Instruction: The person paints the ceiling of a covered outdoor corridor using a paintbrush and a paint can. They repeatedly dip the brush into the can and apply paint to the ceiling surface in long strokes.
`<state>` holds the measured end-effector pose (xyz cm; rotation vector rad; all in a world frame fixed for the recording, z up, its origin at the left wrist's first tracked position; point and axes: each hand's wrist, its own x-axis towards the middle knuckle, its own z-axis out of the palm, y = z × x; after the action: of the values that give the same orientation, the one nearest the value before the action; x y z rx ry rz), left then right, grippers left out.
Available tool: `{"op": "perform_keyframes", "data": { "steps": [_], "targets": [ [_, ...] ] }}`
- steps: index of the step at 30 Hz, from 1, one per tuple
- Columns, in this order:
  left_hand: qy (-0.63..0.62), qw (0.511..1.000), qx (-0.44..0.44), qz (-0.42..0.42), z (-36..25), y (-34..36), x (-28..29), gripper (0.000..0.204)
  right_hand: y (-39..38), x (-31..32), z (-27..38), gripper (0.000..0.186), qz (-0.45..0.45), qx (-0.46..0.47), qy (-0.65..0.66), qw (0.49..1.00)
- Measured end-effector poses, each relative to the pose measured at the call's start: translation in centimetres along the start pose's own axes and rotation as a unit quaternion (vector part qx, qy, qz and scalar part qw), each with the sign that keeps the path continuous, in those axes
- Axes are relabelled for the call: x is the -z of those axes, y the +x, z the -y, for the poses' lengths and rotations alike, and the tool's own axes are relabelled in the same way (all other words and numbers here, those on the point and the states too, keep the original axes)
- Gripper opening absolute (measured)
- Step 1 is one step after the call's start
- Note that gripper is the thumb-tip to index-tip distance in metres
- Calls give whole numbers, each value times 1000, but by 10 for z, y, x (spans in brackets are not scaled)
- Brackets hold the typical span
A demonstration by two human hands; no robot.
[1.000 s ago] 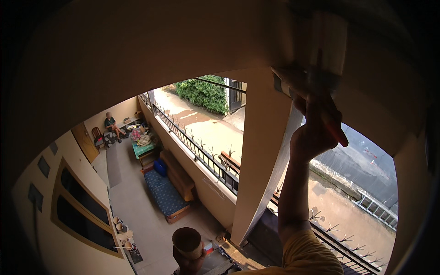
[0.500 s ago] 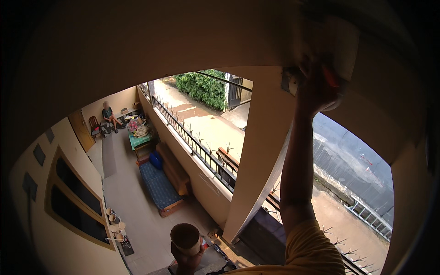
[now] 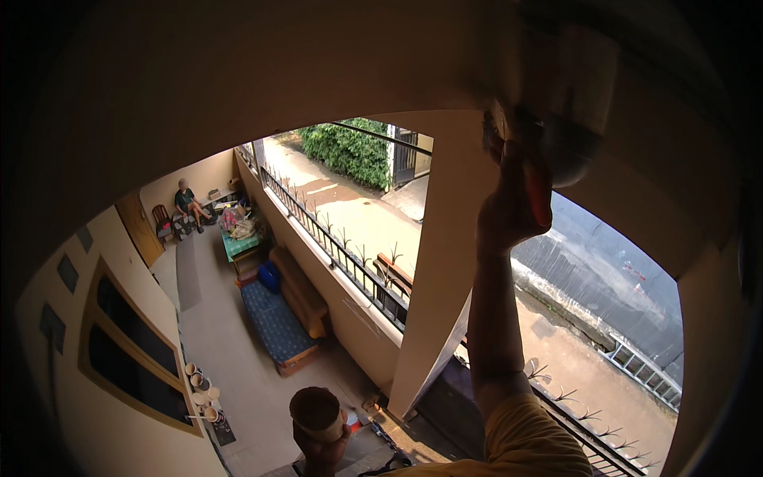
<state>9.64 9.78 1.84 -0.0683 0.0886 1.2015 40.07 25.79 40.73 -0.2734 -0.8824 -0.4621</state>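
Note:
Raised high toward the ceiling, my right hand [image 3: 509,211] is closed round a red-handled brush [image 3: 539,195], whose head is dark and hard to make out near the top of the pillar [image 3: 439,262]. Close beside it, under the ceiling, is a pale rounded fixture [image 3: 586,87] with a dark lower part; whether the brush touches anything cannot be told. Low in the view, my left hand [image 3: 324,455] grips a small round tub [image 3: 326,431]. The tub's open top faces me, and its inside looks brown.
Below, several pale cups [image 3: 203,393] line the left wall near a window. A blue-covered daybed [image 3: 276,322] stands by the low wall with its spiked railing [image 3: 334,250]. A person [image 3: 188,200] sits at the far end, near a green-covered table [image 3: 238,246].
My right hand has moved left and a little down with the brush, coming clear of the rounded fixture. My left hand and the tub have shifted slightly left.

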Motion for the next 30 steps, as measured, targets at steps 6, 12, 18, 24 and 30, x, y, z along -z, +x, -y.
{"op": "perform_keyframes", "data": {
  "steps": [6, 12, 18, 24, 30],
  "targets": [
    [20, 999, 6, -29, -2, -1, -9, 63, 57, 2, -69, 20, -29, 55, -273, 960],
    [18, 1000, -4, -8, 1, -1, 2, 64, 19, -7, -26, 18, -62, -99, -46, 992],
    [1, 1000, 4, -27, 1, -7, -2, 63, 56, -10, -41, 20, 3, 60, -163, 985],
    [21, 999, 19, -23, -4, -2, -1, 62, 60, -15, -44, 19, 75, 115, -361, 922],
    [-3, 1000, 5, -26, 1, -11, -17, 60, 46, -31, 0, 22, 29, 4, 23, 999]
  ]
}}
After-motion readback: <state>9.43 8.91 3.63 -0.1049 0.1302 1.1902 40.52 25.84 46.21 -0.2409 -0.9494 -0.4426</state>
